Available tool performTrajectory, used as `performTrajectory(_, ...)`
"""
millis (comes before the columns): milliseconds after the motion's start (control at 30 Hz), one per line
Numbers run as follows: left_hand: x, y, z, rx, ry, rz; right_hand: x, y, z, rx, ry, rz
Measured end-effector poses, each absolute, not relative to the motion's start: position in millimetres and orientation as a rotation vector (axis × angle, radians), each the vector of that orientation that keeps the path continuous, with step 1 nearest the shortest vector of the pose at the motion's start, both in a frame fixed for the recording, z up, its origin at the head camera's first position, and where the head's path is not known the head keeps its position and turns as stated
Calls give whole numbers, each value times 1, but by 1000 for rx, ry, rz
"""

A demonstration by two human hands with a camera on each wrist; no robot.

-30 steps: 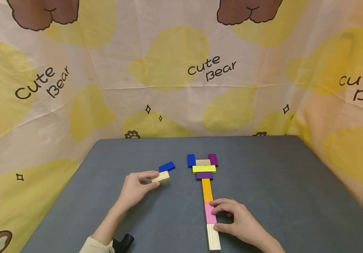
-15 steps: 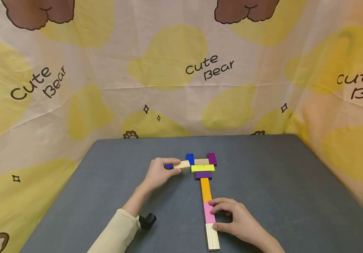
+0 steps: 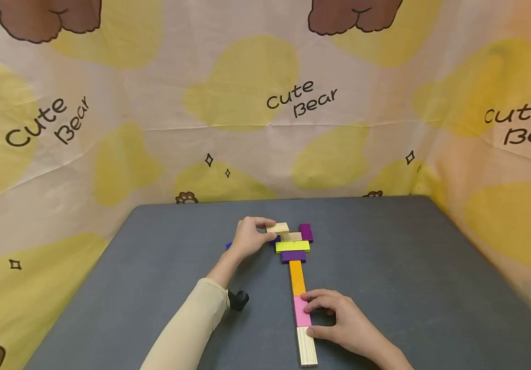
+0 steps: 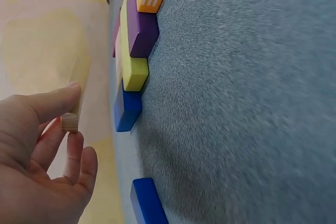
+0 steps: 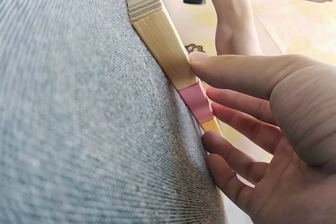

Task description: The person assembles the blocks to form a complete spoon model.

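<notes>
The counter (image 3: pixel 385 267) is dark grey with a fine woven texture. The backdrop cloth (image 3: pixel 108 128) is cream with yellow blotches, brown bear paws, small black stars and black "Cute Bear" lettering. The sleeve (image 3: pixel 186 334) is beige.

Block colours:
- held block (image 3: pixel 278 227): pale natural wood, visible grain
- purple block (image 3: pixel 306 232): purple
- yellow block (image 3: pixel 292 246): yellow
- dark purple block (image 3: pixel 293 256): deep purple
- orange block (image 3: pixel 296 277): orange
- pink block (image 3: pixel 301 311): pink
- wooden block (image 3: pixel 307 352): pale wood, striped grain
- blue block (image 4: pixel 127 107): blue
- loose blue block (image 4: pixel 147 203): blue
</notes>
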State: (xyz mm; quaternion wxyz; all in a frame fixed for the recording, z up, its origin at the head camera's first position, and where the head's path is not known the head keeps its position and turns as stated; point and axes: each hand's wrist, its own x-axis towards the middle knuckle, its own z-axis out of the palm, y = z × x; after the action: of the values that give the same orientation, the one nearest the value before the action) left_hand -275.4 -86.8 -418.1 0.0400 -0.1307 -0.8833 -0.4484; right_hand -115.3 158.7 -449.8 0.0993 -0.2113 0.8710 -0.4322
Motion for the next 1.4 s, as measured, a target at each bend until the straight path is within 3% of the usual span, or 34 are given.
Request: performTrajectory(1400, -305, -51, -431, -336, -2880, -1207, -118, 158, -452, -595, 2548, -1308)
